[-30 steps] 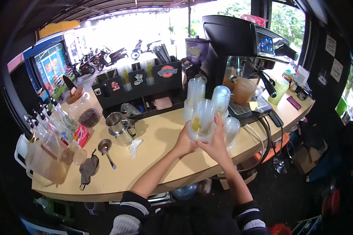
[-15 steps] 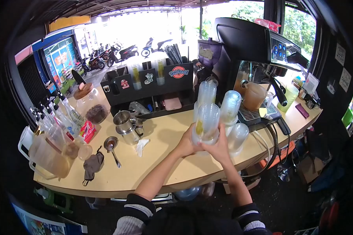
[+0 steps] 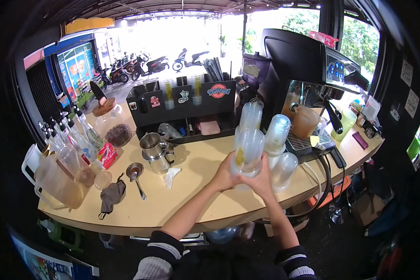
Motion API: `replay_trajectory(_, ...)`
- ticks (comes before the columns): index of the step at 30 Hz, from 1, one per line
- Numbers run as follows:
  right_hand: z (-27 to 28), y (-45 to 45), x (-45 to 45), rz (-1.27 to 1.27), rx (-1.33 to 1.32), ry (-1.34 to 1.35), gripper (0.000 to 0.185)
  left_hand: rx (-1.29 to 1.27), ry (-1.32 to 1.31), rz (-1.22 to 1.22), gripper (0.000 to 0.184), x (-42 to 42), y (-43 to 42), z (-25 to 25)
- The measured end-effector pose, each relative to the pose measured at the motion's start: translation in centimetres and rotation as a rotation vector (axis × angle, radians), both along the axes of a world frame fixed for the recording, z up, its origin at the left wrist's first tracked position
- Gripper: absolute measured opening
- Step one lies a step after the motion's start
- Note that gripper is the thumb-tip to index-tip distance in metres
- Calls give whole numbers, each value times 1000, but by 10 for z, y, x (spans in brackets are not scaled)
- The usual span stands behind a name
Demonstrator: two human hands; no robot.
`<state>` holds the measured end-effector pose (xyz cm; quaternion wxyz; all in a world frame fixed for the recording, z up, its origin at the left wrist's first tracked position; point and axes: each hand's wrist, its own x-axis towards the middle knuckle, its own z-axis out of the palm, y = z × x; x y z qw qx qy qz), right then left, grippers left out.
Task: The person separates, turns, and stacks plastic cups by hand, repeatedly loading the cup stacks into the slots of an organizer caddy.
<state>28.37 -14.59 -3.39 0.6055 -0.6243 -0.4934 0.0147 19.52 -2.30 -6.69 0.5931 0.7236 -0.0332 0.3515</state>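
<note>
Pale wooden counter [image 3: 191, 205], pitchers [image 3: 63, 184] and pump bottles [image 3: 81, 135] left, metal cups [image 3: 156, 154] and spoon [image 3: 139, 186] toward the middle, black organizer [image 3: 182, 105] far, espresso machine [image 3: 298, 58] right.

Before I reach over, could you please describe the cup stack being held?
Find the black coffee machine, then the clear cups on the counter beside it. Yours is the yellow-marked stack, the only one clasped between the left hand and the right hand.
</note>
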Motion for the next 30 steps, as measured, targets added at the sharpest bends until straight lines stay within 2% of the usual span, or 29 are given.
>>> replay_trajectory(4, 4, -1, -5, 9, 25, 42, 88, 51, 12, 20, 85, 2, 4, -5)
replay_trajectory(10, -3, 7, -8, 21, 117, 89, 87, -35, 12, -21, 84, 1, 2, -3)
replay_trajectory(14, -12, 13, -3, -51, 206, 50, 86, 60, 89, 55, 86, -3, 0, 7)
replay_trajectory(18, 28, 14, 0, -98, 171, -21, 87, 54, 164, 61, 89, -2, 0, 3)
replay_trajectory(22, 76, 7, 1, -147, 114, -273, 89, 94, 299, 135, 95, -6, -3, 12)
replay_trajectory(25, 99, -8, -6, -161, 111, -452, 85, 98, 160, 117, 104, -7, 9, 11)
replay_trajectory(27, 112, -14, -12, -157, 136, -541, 83, -44, -137, 194, 110, -18, 21, 34)
replay_trajectory(28, 112, -17, -17, -146, 129, -604, 81, -31, -140, 199, 110, -27, 16, 51)
replay_trajectory(30, 115, -22, -28, -101, 93, -659, 77, -48, -599, 238, 107, -51, -6, 91)
